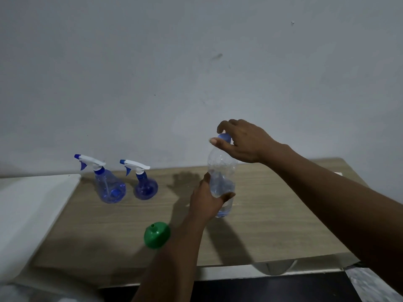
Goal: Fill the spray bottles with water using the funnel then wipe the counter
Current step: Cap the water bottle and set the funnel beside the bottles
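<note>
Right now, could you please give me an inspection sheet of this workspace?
Surface: wooden counter, dry as far as visible.
Job's things: two spray bottles, left and right, heads on, standing near the wall; green funnel lying spout up; water bottle upright, blue cap on.
Clutter: nothing seen.
Grippers: left hand wraps the water bottle's body; right hand grips its cap.
Cables: nothing seen.
Surroundings: white wall; white surface at left.

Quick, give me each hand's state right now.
Left hand: closed around the water bottle, holding it upright.
Right hand: fingers closed on the bottle's blue cap.
</note>
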The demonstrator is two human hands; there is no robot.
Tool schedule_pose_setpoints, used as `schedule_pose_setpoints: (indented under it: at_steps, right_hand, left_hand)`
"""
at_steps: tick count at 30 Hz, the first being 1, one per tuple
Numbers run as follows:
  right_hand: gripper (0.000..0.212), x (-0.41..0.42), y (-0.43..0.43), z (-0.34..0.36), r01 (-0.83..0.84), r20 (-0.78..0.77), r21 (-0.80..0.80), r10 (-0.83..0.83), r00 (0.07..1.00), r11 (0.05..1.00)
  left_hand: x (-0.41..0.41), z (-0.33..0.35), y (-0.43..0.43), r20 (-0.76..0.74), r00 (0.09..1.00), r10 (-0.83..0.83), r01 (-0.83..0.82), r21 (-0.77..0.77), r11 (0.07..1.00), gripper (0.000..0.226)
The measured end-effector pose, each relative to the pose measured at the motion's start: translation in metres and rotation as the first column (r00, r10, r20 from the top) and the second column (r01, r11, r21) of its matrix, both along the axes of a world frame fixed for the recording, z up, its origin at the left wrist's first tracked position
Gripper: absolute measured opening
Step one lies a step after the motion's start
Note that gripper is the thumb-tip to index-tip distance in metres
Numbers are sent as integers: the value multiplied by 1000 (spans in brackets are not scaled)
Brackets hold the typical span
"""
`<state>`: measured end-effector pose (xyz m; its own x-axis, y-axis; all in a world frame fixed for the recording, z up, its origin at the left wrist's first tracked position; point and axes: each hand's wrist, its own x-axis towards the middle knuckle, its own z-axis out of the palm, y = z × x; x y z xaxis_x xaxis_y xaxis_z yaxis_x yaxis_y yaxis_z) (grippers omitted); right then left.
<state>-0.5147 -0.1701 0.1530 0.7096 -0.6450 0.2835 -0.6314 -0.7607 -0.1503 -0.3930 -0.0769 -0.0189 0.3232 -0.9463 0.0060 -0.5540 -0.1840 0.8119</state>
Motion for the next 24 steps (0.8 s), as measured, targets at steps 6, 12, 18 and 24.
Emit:
schedule_pose_setpoints:
  at_steps: [6, 12, 18, 24]
  right_hand:
    - [29, 4, 16, -41, -161, 555, 429, -119, 823, 889]
    - [46, 21, 27, -50, -153, 714, 522, -332, 617, 839]
    - [29, 18, 25, -58, -249, 764, 490, -274, 584, 835]
    - [39, 22, 24, -59, -175, 741, 497, -312, 594, 850]
  left_hand:
    - [0, -1, 3, 4, 1000, -5, 5, 22, 1000, 92]
    - [2, -4, -1, -50, 998, -46, 48, 31, 998, 88]
    - [2, -5, -3, 4, 1000, -22, 22, 60, 998, 86]
    - [9, -7, -5, -77, 996, -52, 57, 62, 996, 81]
